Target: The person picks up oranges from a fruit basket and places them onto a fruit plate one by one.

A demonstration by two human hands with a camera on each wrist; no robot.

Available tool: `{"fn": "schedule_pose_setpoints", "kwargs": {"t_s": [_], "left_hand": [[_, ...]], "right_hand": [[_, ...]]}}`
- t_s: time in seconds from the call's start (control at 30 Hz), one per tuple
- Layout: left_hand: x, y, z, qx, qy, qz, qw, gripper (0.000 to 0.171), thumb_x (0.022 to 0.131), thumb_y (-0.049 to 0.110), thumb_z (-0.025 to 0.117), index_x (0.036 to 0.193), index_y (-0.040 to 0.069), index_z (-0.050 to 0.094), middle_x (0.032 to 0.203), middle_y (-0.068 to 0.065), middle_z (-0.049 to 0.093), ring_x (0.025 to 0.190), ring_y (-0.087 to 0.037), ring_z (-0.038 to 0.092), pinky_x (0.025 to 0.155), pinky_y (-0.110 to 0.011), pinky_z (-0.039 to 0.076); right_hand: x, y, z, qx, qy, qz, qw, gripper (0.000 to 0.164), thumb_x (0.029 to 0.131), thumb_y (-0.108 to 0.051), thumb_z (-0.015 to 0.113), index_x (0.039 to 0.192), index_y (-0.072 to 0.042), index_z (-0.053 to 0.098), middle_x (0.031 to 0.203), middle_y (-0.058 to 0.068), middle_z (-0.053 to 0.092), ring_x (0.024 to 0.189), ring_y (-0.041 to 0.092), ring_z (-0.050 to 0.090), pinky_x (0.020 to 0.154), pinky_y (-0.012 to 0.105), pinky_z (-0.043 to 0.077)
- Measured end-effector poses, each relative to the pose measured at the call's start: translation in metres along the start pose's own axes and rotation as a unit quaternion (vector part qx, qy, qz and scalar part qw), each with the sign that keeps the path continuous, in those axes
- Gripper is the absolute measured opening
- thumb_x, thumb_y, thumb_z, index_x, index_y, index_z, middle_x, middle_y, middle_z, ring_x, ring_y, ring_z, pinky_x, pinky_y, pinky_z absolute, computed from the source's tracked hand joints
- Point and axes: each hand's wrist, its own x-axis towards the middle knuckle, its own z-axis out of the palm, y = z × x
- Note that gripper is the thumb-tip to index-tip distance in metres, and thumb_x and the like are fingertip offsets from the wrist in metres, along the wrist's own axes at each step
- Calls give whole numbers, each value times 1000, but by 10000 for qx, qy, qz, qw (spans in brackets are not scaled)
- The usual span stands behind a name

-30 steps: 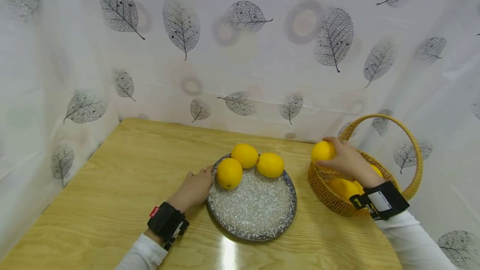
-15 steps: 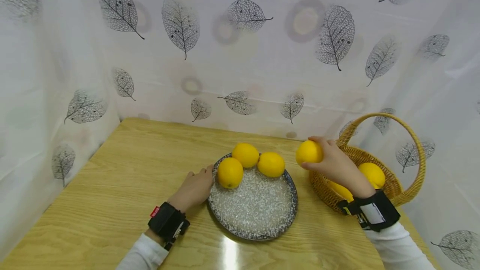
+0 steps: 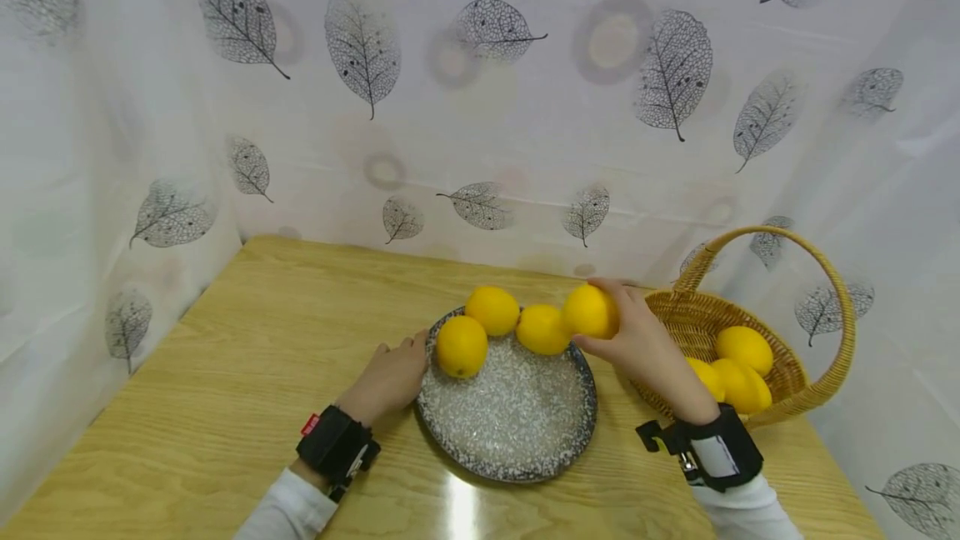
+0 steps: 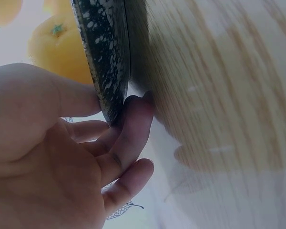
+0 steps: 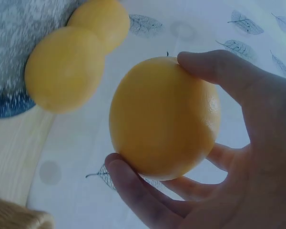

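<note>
Gripping one orange [image 3: 591,312], the right hand [image 3: 647,346] hovers; the left hand [image 3: 390,377] pinches one plate [image 3: 502,423] bearing three fruits [image 3: 462,346].

White cloth sleeves [image 3: 288,507] end below black wrist bands [image 3: 330,446]; the lower-left one bears a red tag [image 3: 310,424], the lower-right a pale rectangular patch [image 3: 714,457].

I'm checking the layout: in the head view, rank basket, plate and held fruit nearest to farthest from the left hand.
1. Plate, rim gripped by the left hand.
2. Held fruit, in the right hand.
3. Basket, at the right.
</note>
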Motion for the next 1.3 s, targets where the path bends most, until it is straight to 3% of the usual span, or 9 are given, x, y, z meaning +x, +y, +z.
{"fn": "schedule_pose_setpoints", "kwargs": {"t_s": [0.17,0.33,0.57,0.73,1.0,1.3], "left_hand": [[0,0,1,34,-25,3,10000,45,100,10,40,141,-7,35,134,-24,51,123,-35,50,100,-58,33],[-2,0,1,-13,-35,-2,10000,46,100,11,40,141,-7,35,136,-24,50,124,-36,49,102,-58,32],[-3,0,2,23,60,48,10000,45,100,12,41,140,-7,36,132,-24,52,121,-36,52,99,-58,34],[-4,2,1,39,85,48,9999,45,100,12,41,139,-7,37,132,-24,53,121,-36,52,98,-58,35],[-4,2,1,92,143,67,9998,46,99,14,45,140,-6,38,131,-23,54,119,-35,53,97,-57,36],[1,-2,3,169,139,47,9998,46,99,13,43,140,-6,37,130,-23,55,118,-35,54,97,-57,36]], "right_hand": [[-2,-11,15,320,101,-135,9993,80,79,-31,76,145,-17,33,139,23,37,110,37,54,84,50,49],[-1,-23,33,617,70,-259,9977,80,78,-28,77,144,-20,34,137,20,37,104,33,56,76,41,53],[1,-34,58,789,80,-456,9958,81,74,-25,81,142,-23,36,137,15,40,110,32,55,83,48,51],[0,-41,71,1009,-90,-369,9942,80,73,-22,81,140,-25,37,138,14,38,109,32,56,84,47,51],[-1,-46,83,1083,-271,-120,9937,81,72,-22,81,140,-27,38,140,13,39,109,31,56,83,43,51],[3,-45,91,955,-440,-110,9944,80,72,-20,81,140,-23,40,143,13,39,110,31,56,84,46,52]]}}
